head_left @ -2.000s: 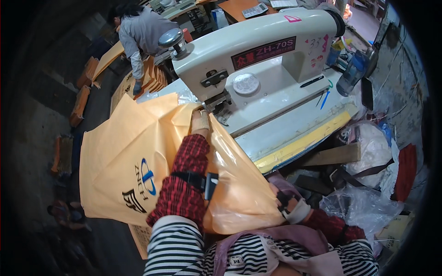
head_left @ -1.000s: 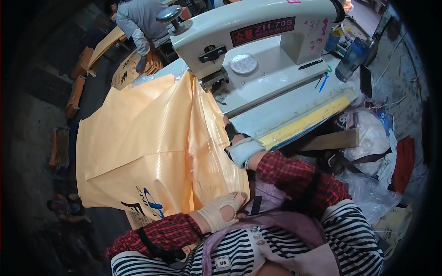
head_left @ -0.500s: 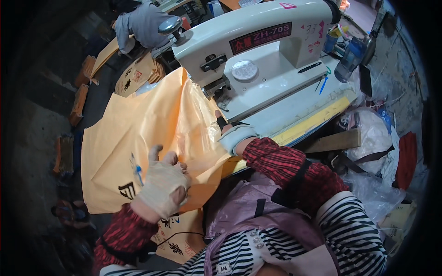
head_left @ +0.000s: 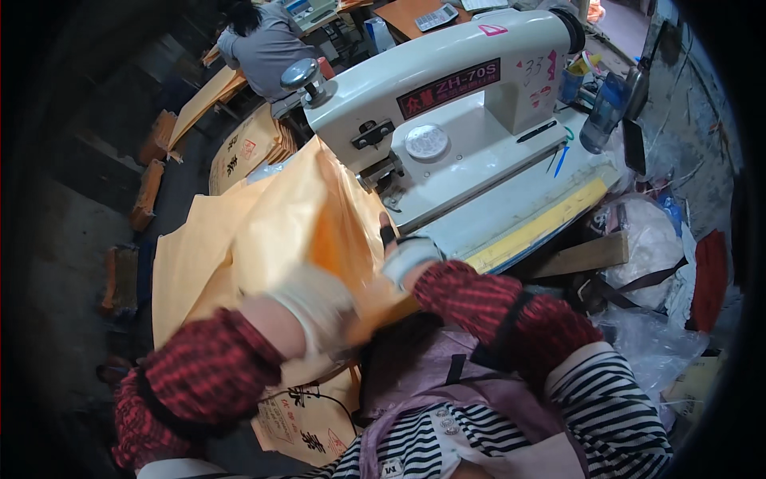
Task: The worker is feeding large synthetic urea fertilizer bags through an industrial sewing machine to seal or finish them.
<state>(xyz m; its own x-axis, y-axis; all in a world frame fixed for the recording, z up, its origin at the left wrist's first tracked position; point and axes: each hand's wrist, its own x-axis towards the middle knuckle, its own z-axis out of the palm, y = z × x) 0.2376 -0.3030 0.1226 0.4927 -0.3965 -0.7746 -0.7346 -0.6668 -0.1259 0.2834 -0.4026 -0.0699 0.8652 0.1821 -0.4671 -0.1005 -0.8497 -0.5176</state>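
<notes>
A large tan kraft paper bag [head_left: 199, 255], creased and standing up in folds, lies along the left side of the white industrial sewing machine [head_left: 351, 104]. Its upper corner reaches the needle area [head_left: 379, 172]. My right hand [head_left: 408, 254], in a pale glove with a black band on one finger, grips the bag's right edge just below the machine bed; its other fingers are hidden. My left hand [head_left: 319, 307], also in a pale glove, is over the bag's lower part. Motion smears its fingers, so their position does not show.
A stack of printed paper bags [head_left: 247, 152] stands behind on the left, and more printed bags [head_left: 307, 415] lie below my hands. On the right are a water bottle [head_left: 602, 112], a phone [head_left: 633, 146], blue snips [head_left: 561, 160] and a wooden bar [head_left: 582, 254]. Another person [head_left: 267, 52] works at the back.
My left hand has swept right and toward me, from the bag's left part to its lower middle. The bag's lower left has folded in. My right hand stays at the edge.
</notes>
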